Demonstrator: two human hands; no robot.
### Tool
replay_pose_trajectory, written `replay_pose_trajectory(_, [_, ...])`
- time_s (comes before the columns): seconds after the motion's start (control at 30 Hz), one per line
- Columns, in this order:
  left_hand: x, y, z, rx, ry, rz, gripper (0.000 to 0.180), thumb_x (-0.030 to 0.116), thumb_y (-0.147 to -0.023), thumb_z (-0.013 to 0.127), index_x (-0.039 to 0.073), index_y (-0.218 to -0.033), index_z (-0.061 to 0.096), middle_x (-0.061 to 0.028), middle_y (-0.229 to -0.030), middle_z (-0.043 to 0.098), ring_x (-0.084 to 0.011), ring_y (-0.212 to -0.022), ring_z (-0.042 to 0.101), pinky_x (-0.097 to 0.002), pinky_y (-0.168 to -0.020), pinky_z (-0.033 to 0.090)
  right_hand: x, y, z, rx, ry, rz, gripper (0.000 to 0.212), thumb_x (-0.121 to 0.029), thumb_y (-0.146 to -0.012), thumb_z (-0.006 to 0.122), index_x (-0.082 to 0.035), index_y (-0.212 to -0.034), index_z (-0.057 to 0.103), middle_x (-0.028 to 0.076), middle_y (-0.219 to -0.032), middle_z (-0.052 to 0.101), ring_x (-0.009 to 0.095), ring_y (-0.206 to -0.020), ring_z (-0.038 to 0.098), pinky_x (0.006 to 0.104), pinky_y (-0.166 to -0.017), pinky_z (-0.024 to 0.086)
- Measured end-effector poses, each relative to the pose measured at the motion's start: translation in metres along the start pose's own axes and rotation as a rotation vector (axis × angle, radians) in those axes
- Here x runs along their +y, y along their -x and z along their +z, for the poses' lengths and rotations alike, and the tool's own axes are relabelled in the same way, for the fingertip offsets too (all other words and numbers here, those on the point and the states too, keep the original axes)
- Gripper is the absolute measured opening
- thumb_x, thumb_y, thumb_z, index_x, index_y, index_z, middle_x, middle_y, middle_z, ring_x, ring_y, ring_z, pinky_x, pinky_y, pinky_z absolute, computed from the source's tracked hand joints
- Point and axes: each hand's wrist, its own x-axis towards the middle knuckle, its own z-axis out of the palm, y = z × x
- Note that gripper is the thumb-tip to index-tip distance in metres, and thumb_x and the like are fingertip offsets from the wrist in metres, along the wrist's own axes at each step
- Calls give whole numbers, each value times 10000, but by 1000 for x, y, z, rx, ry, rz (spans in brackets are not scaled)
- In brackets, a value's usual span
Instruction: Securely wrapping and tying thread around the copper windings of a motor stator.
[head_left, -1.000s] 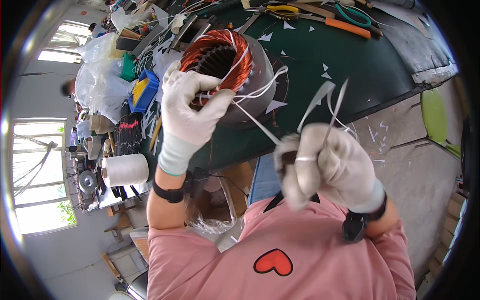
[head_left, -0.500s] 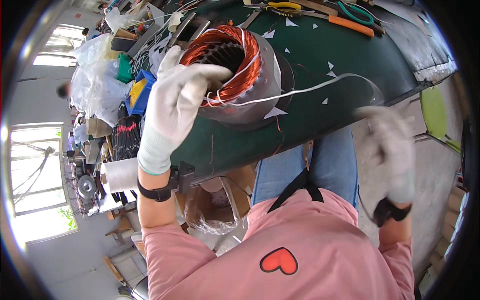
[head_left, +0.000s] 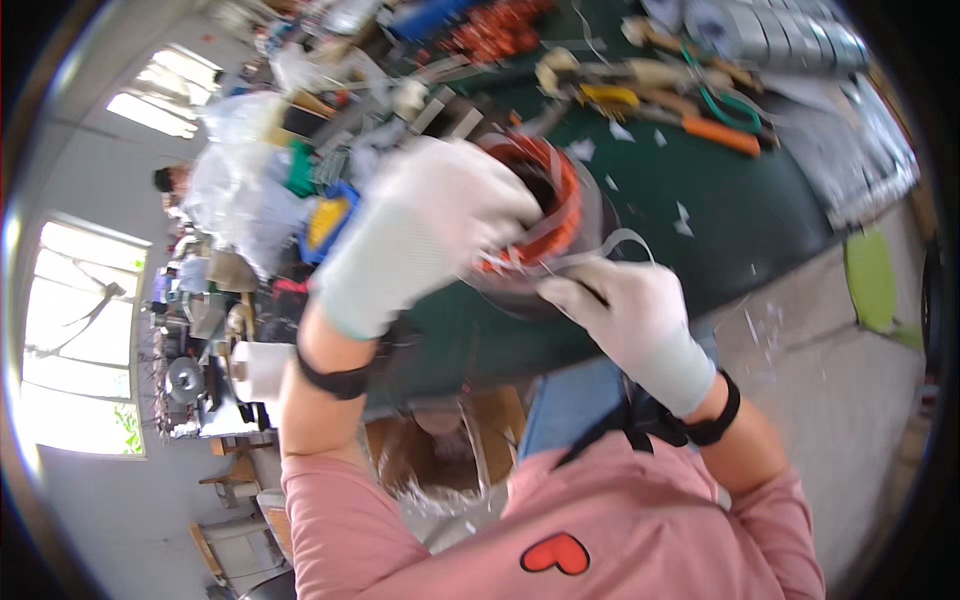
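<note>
A motor stator with a ring of copper-red windings (head_left: 567,185) stands on the green table, its lower body partly behind my hands. My gloved left hand (head_left: 440,205) reaches over the near left side of the ring, fingertips at its opening. Motion smears those fingers, so their grip is unclear. White lacing tape (head_left: 628,236) loops up beside the ring's near right side. Close against the stator, my gloved right hand (head_left: 635,315) pinches this tape between thumb and fingers. White stitches of tape cross the winding's near edge.
Pliers with yellow handles (head_left: 610,97), a tool with an orange handle (head_left: 722,136) and green-handled scissors (head_left: 735,110) lie at the table's far side. White paper scraps (head_left: 683,222) dot the green top (head_left: 740,190). A blue bin (head_left: 330,222) stands left; an open carton (head_left: 400,450) sits below.
My right hand has come in from the far right to the stator. The tape, stretched out rightward before, now makes a short loop. My left hand has shifted over the ring; the whole view has moved.
</note>
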Motion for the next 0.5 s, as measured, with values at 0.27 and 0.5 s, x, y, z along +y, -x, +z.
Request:
replay_pose_trajectory(0.27, [50, 4, -84, 383, -562, 85, 206, 130, -680, 669, 146, -884, 691, 7, -934, 692, -226, -880, 656, -386, -730, 503, 23, 32, -27, -419, -1930, 208, 494, -192, -1011, 563, -28, -1464, 452, 102, -1103, 604, 104, -684, 583, 201, -505, 439])
replay_pose_trajectory(0.5, [53, 18, 26, 183, -249, -51, 131, 178, -800, 729, 152, -922, 686, -8, -1159, 660, -236, -928, 649, -403, -775, 506, 70, 185, -118, 377, -385, 315, 274, -132, -990, 553, 35, -1200, 604, 88, -1141, 582, 171, -922, 585, 281, -739, 519])
